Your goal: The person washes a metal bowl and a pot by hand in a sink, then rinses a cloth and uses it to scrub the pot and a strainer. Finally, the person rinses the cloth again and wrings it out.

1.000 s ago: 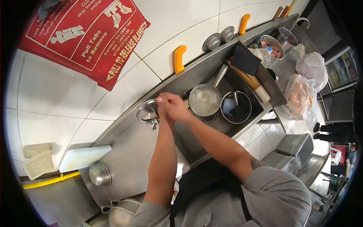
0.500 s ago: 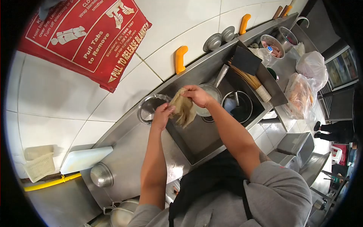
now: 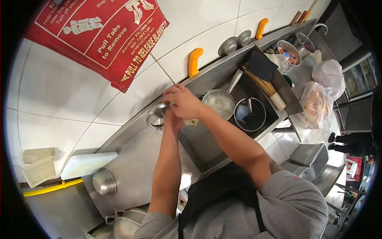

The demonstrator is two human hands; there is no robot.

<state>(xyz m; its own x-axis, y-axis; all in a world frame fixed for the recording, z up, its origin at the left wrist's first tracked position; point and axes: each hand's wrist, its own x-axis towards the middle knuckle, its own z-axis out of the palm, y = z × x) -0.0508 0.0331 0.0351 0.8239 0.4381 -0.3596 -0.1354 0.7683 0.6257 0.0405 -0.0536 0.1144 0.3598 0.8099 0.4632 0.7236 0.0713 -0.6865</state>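
My right hand [image 3: 182, 100] is curled over the top of a shiny metal tap [image 3: 156, 118] at the sink's left end; its fingertips are partly hidden. Just below it, my left hand [image 3: 174, 119] is close to the tap, with its fingers mostly out of sight. A beige cloth [image 3: 191, 122] shows beside my left hand, under my right wrist, and seems to hang from the left. Close by in the steel sink [image 3: 205, 148] are a long-handled pan [image 3: 219, 104] with cloudy liquid and a round dark-looking pot [image 3: 250, 114] with a metal handle inside.
Wooden sticks [image 3: 260, 83] and a black sheet [image 3: 260, 65] lie at the sink's right end. Beyond are a bowl of meat [image 3: 289, 52], a bottle [image 3: 283, 61] and plastic bags [image 3: 316, 104]. An orange handle [image 3: 195, 62] stands by the wall. A metal bowl [image 3: 104, 182] sits on the left counter.
My right hand has left the cloth and moved left onto the tap, crossing over my left hand. The cloth has dropped lower and is mostly covered. The view has shifted slightly.
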